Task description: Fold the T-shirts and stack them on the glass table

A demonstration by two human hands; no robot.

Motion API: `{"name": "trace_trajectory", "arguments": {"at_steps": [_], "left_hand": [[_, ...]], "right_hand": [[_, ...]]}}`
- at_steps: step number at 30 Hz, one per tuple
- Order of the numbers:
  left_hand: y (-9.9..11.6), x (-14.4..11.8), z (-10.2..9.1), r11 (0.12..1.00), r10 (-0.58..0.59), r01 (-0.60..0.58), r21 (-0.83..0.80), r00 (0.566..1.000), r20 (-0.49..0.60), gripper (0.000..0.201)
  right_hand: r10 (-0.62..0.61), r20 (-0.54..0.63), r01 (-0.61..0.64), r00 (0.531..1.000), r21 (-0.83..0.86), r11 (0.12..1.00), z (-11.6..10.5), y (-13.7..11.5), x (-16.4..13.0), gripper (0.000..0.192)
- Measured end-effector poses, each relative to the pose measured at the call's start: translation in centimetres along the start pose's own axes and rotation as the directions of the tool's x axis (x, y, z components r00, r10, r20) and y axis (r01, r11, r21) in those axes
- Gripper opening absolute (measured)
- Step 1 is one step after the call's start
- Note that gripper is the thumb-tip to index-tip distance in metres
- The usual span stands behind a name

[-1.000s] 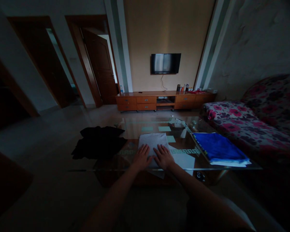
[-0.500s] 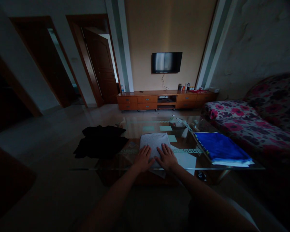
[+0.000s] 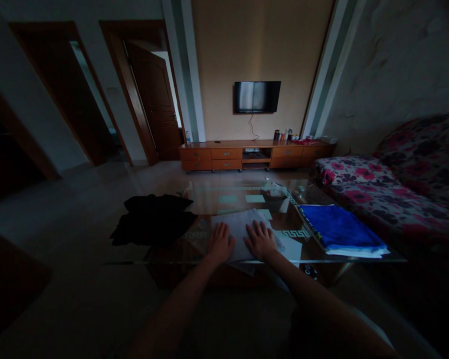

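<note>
Both hands flat on grey cloth, glass table.
Left hand and right hand press open-fingered, gripping nothing; grey cloth runs away beyond fingertips, between them.

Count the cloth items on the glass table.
3: a grey cloth under the left hand and right hand, a black garment at the left end, and a blue folded cloth at right.
</note>
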State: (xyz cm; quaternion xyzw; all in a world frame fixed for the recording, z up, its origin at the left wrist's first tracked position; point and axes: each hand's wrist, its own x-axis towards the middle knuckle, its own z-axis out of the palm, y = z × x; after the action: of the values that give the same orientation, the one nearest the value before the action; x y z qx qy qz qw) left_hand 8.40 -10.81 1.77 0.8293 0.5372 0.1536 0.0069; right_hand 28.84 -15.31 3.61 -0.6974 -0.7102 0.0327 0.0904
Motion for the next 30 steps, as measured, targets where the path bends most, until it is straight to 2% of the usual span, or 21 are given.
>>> {"name": "trace_trajectory", "arguments": {"at_steps": [2, 5, 8, 11, 14, 17, 21, 25, 30], "left_hand": [[-0.1, -0.4, 0.5, 0.999, 0.023, -0.019, -0.041, 0.996, 0.089, 0.064], [-0.7, -0.1, -0.1, 0.997, 0.037, -0.026, -0.07, 0.986, 0.161, 0.062], [-0.8, 1.0, -1.4, 0.996, 0.05, -0.041, -0.073, 0.991, 0.122, 0.046], [-0.1, 2.3, -1.7, 0.997, 0.064, -0.062, -0.045, 0.997, 0.045, 0.037], [0.4, 3.3, -0.8, 0.992, 0.12, -0.12, -0.027, 0.993, -0.003, 0.046], [0.0, 3.8, 0.2, 0.991, 0.132, -0.131, -0.029, 0.991, 0.014, 0.058], [-1.1, 3.9, 0.7, 0.995, 0.098, -0.095, -0.035, 0.991, 0.091, 0.065], [-1.8, 3.9, 0.4, 0.994, 0.105, -0.101, -0.038, 0.986, 0.133, 0.072], [-2.0, 3.9, 0.0, 0.994, 0.111, -0.105, -0.044, 0.981, 0.162, 0.073]], "right_hand": [[-0.007, 0.028, 0.006, 1.0, 0.007, 1.0, 0.4, 1.0, 0.2, 0.068], [0.014, 0.027, -0.014, 1.0, 0.013, 1.0, 0.1, 0.7, 0.4, 0.067], [0.068, -0.019, -0.068, 0.998, -0.014, 0.998, -1.1, -0.7, 1.4, 0.063], [-0.013, -0.042, 0.012, 0.999, -0.029, 1.0, -1.8, -2.1, 3.2, 0.061], [-0.14, 0.006, 0.14, 0.99, -0.014, 0.99, -1.2, -2.9, 4.9, 0.062], [-0.145, 0.076, 0.145, 0.986, 0.006, 0.989, -0.1, -3.0, 5.7, 0.064], [-0.084, 0.134, 0.08, 0.987, 0.035, 0.996, 0.7, -1.5, 6.2, 0.073], [-0.022, 0.142, 0.016, 0.99, 0.044, 0.999, 0.7, 1.8, 6.5, 0.087], [0.046, 0.151, -0.06, 0.988, 0.092, 0.994, 1.3, 5.2, 6.3, 0.089]]}}
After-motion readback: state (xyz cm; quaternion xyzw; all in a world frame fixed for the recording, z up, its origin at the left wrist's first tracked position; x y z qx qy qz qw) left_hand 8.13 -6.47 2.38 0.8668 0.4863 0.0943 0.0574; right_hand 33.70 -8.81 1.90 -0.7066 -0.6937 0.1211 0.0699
